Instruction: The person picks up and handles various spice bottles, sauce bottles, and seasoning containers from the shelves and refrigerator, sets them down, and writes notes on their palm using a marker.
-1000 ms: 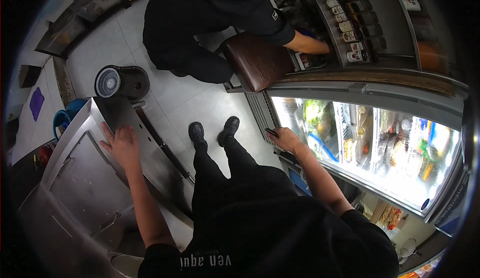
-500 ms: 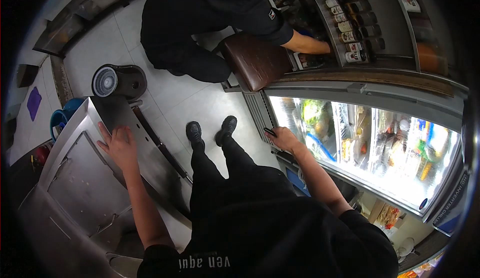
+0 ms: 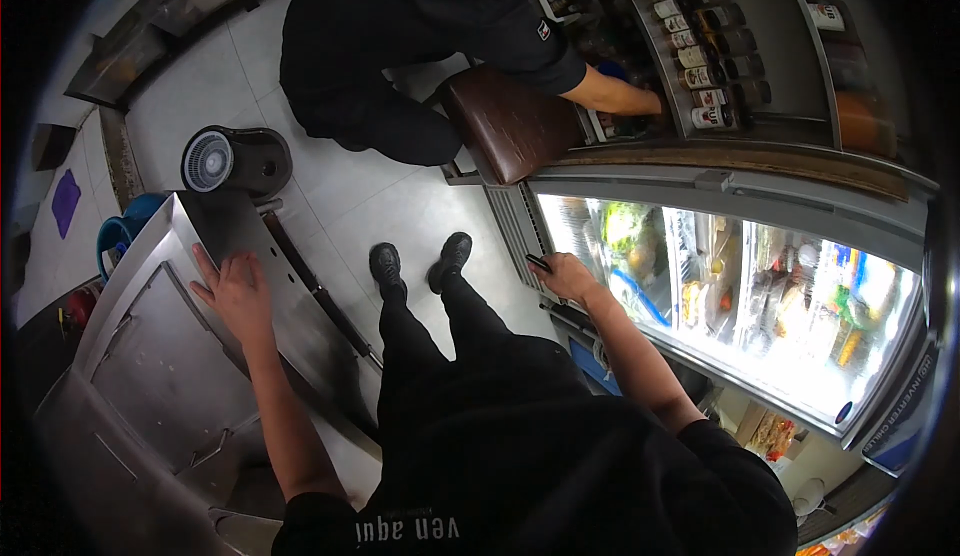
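Observation:
On the left, my left hand (image 3: 238, 294) is open with its fingers spread. It lies over the edge of a stainless steel counter unit (image 3: 215, 218), which has metal panels and handles. My right hand (image 3: 566, 278) is closed around a short black pen-like object (image 3: 540, 264) whose exact kind I cannot make out. Just beyond that hand stands a lit glass-front chiller (image 3: 655, 178), its shelves packed with greens, bottles and wrapped items.
A co-worker in black (image 3: 390, 46) leans forward, one arm (image 3: 620, 94) reaching into a shelf by labelled bottles (image 3: 700, 78). Near them is a brown padded stool (image 3: 510, 124). A round-topped dark appliance (image 3: 236, 163) stands on the tiled floor (image 3: 350, 211).

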Demonstrator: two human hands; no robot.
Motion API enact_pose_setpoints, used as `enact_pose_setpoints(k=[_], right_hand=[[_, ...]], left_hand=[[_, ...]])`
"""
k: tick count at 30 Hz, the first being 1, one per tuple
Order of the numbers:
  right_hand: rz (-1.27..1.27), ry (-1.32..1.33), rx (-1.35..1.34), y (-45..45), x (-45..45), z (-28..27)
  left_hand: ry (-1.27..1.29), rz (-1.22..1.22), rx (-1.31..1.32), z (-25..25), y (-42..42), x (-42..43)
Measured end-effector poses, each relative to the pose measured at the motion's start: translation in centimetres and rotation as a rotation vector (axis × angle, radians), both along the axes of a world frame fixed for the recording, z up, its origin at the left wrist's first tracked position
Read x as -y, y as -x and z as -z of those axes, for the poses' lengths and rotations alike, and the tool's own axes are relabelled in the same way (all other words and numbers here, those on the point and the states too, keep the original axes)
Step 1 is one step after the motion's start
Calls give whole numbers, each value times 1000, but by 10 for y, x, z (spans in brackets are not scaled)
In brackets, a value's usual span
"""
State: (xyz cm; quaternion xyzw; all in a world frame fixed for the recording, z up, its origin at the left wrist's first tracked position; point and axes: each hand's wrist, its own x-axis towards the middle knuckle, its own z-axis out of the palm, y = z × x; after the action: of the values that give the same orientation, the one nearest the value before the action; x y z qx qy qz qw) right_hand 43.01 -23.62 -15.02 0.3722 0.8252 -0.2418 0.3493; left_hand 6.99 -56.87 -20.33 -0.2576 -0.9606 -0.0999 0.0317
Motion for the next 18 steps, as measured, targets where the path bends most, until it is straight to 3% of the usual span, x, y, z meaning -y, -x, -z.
enact_pose_setpoints(k=[12,18], right_hand=[[62,-41,38,-32,-60,5],[93,-270,104,-54,-117,-29]], left_hand=[[17,-1,8,-2,1,-1],[2,22,-18,0,2,-2]])
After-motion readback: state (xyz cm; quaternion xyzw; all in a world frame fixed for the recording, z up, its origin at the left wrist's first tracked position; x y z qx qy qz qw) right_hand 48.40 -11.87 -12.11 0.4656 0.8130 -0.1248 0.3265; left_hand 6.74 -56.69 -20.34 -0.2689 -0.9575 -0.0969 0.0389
